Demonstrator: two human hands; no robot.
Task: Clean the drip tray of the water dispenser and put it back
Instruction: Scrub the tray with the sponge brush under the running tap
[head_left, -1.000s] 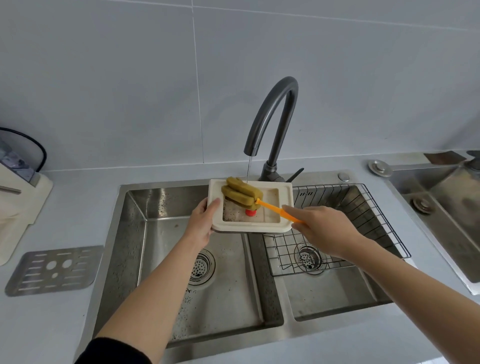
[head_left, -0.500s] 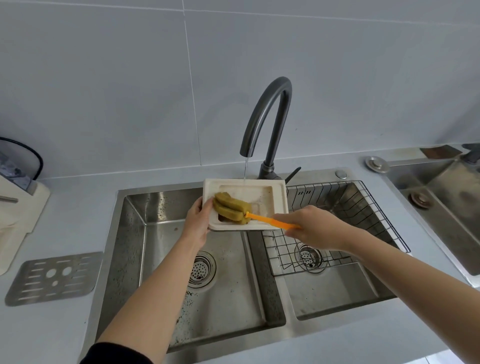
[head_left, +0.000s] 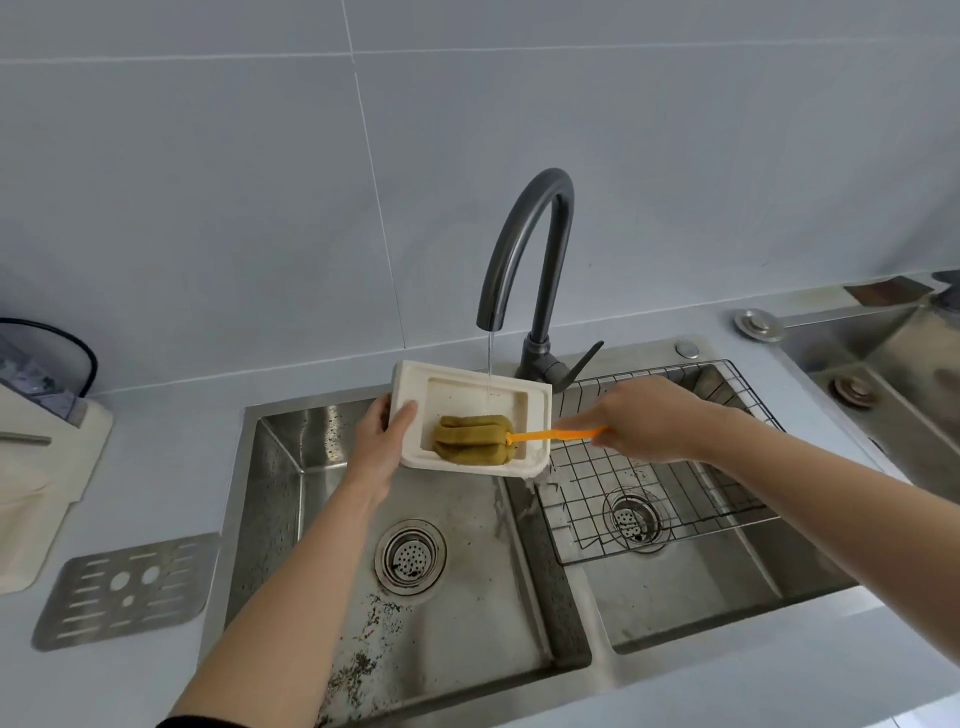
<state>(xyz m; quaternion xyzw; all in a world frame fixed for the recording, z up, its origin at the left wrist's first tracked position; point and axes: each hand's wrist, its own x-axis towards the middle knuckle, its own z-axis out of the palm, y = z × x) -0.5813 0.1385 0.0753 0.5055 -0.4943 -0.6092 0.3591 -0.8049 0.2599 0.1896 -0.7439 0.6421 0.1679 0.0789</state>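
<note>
The cream drip tray (head_left: 540, 400) is held tilted over the sink divider, under a thin stream from the dark tap (head_left: 535, 249). My left hand (head_left: 382, 441) grips its left edge, thumb on the rim. My right hand (head_left: 649, 421) holds the orange handle of a sponge brush (head_left: 475, 439), whose olive-green head presses into the tray's lower left inside. Water runs off the tray's lower right corner.
The double steel sink (head_left: 291, 499) has a wire rack (head_left: 670, 467) in its right basin. The tray's metal grille (head_left: 124, 590) lies on the counter at left, beside the cream dispenser (head_left: 36, 467). A second sink (head_left: 893, 374) sits far right.
The brush head has slid from the tray's upper left down to its lower middle. The tray has tilted, its right corner now lower, and water spills off that corner.
</note>
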